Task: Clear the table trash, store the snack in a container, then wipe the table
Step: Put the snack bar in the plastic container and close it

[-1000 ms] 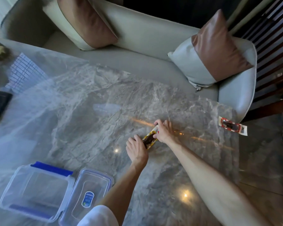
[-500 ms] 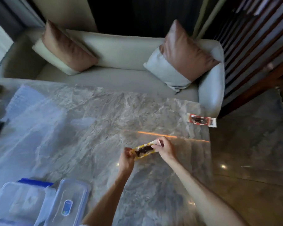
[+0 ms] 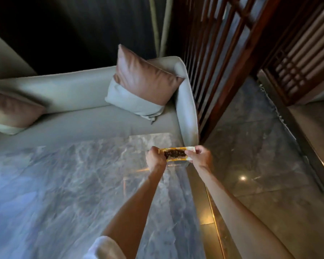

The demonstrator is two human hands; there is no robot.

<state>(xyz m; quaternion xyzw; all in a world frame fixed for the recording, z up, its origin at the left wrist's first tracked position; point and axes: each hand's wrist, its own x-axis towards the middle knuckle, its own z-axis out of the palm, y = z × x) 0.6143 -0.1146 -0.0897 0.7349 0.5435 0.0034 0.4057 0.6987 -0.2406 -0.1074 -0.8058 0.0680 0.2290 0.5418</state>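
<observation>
A yellow-edged snack packet (image 3: 176, 153) with a dark filling behind a clear window is held flat in the air above the far right corner of the grey marble table (image 3: 73, 184). My left hand (image 3: 155, 158) pinches its left end and my right hand (image 3: 200, 157) pinches its white right end. The packet is off the table top. The plastic container and the red-edged packet are out of view.
A pale sofa (image 3: 86, 124) runs along the table's far side, with a brown and grey cushion (image 3: 142, 85) at its right end and another cushion (image 3: 9, 113) at the left. A dark wooden lattice screen (image 3: 223, 58) stands on the right, above glossy stone floor (image 3: 260, 156).
Both hands lifted the yellow packet off the table and stretched it level between them. The view swung right, so the container, its lid and the red packet left the frame.
</observation>
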